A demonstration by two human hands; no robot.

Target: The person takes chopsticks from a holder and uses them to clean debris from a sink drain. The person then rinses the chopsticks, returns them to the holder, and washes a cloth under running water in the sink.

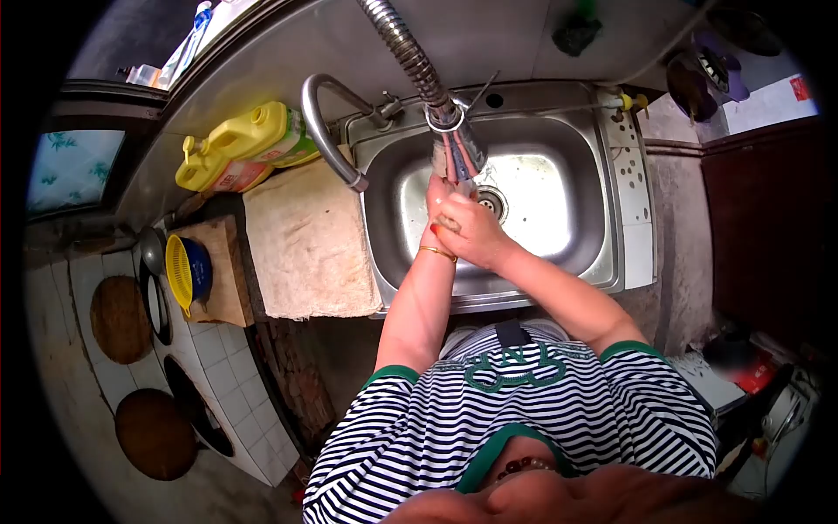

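Striped shirt [524,410] below, two hands joined over a steel sink [567,166].
Right hand [467,229] curls closed around the left hand [439,194], under a flexible hose [410,57]; whether either holds anything, cannot tell.

Both hands, left hand [439,203] and right hand [467,231], clasp together under the hose [410,57] over the sink [567,166].

Sink basin [559,188] right half free; hose [410,52], curved spout [319,122] perhaps crowd left.
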